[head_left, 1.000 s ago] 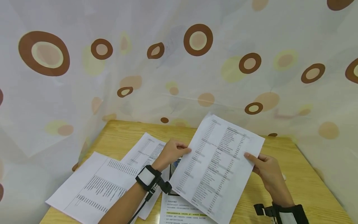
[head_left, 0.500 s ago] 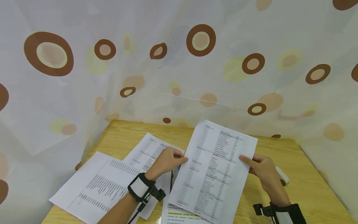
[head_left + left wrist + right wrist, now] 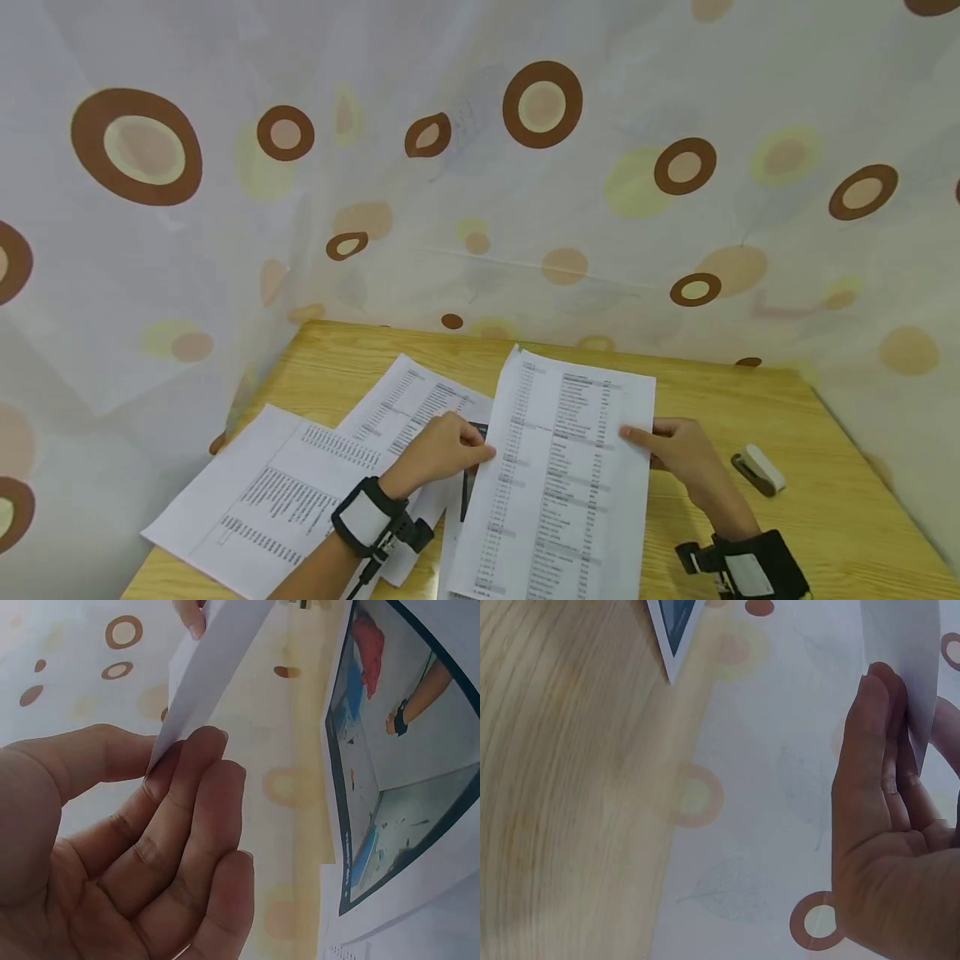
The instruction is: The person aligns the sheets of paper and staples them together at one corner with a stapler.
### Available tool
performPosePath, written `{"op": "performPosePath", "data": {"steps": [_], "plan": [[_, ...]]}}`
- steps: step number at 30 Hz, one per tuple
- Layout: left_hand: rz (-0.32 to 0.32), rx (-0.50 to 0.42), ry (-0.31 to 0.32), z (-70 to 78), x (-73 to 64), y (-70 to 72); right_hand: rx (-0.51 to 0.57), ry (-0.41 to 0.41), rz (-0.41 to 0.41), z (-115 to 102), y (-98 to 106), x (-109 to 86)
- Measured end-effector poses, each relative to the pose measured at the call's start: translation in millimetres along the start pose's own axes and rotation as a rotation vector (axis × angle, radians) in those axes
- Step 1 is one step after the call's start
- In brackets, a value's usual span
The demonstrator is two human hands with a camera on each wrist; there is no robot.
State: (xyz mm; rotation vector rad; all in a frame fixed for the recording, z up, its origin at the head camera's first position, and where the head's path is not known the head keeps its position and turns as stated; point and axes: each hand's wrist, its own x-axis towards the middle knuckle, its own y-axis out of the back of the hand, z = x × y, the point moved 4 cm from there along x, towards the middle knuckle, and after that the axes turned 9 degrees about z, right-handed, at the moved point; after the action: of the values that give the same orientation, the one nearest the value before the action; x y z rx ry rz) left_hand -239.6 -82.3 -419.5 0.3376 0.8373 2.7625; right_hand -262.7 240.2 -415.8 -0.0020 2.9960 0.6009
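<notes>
Between the two hands, in the head view, a printed sheet of paper [image 3: 558, 492] covered with columns of small text is held up over the table. My left hand [image 3: 442, 454] pinches its left edge; in the left wrist view the thumb and index finger of that hand [image 3: 150, 832] meet on the paper [image 3: 214, 667]. At the opposite edge my right hand [image 3: 686, 458] grips the sheet, thumb on the front face. The right wrist view shows the fingers of this hand [image 3: 889, 817] behind the paper [image 3: 911, 652]. Whether several sheets are held together I cannot tell.
Several printed papers [image 3: 255, 500] lie overlapping on the left of the wooden table [image 3: 840, 500]. A page with a photo [image 3: 412, 750] lies beneath the held sheet. To the right of my right hand is a white and dark stapler [image 3: 759, 471]. A patterned curtain [image 3: 450, 192] hangs behind.
Both hands have lowered the sheet and turned it more upright in the head view. The right hand has shifted left, leaving the stapler fully in sight.
</notes>
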Motion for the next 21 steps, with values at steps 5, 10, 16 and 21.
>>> {"op": "performPosePath", "data": {"steps": [5, 10, 16, 21], "plan": [[-0.044, -0.006, 0.012, -2.6, -1.0, -1.3, 0.007, -0.025, -0.018, 5.3, -8.2, 4.0], [-0.063, 0.009, 0.028, -5.4, -3.1, -2.4, -0.019, -0.031, -0.042, 8.5, -17.0, 7.2], [-0.065, 0.048, 0.04, -11.9, -6.1, -3.7, -0.025, -0.043, -0.059, 12.1, -24.2, 12.0], [-0.06, 0.059, 0.045, -17.0, -8.5, -4.8, -0.038, -0.03, -0.061, 14.1, -28.7, 14.4]]}}
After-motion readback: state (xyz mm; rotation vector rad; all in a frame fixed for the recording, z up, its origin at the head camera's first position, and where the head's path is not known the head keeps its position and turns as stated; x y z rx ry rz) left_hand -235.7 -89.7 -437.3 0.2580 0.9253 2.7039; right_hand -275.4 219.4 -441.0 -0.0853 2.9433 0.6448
